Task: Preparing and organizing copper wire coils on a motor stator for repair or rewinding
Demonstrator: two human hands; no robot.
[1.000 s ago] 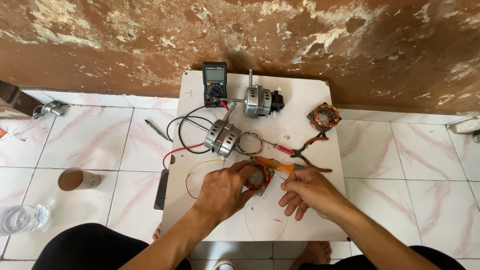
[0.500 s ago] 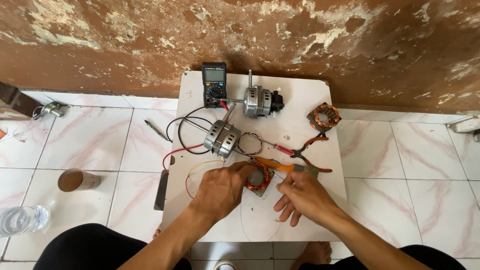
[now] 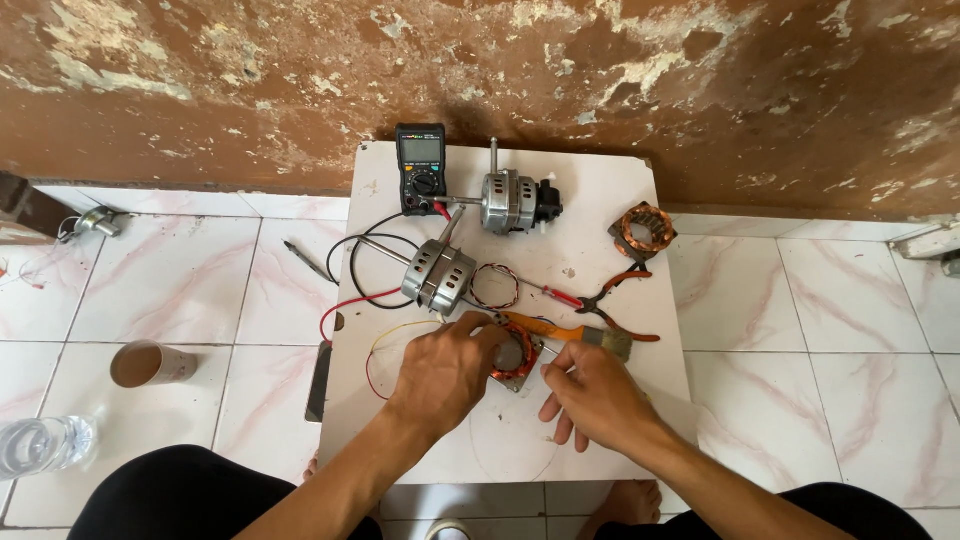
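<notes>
A small motor stator with copper windings lies on the white board, near its front. My left hand covers the stator's left side and grips it. My right hand sits just right of the stator, fingertips pinched on a thin wire or lead at its edge. Red and yellow wires loop out to the left of my left hand.
On the board: a grey fan motor, a second motor, a multimeter, another copper stator, red pliers, an orange-handled brush. On the tiled floor stand a cup and a clear bottle.
My right hand has drawn back toward me and closed in on the stator's right edge. My left hand has stayed on the stator.
</notes>
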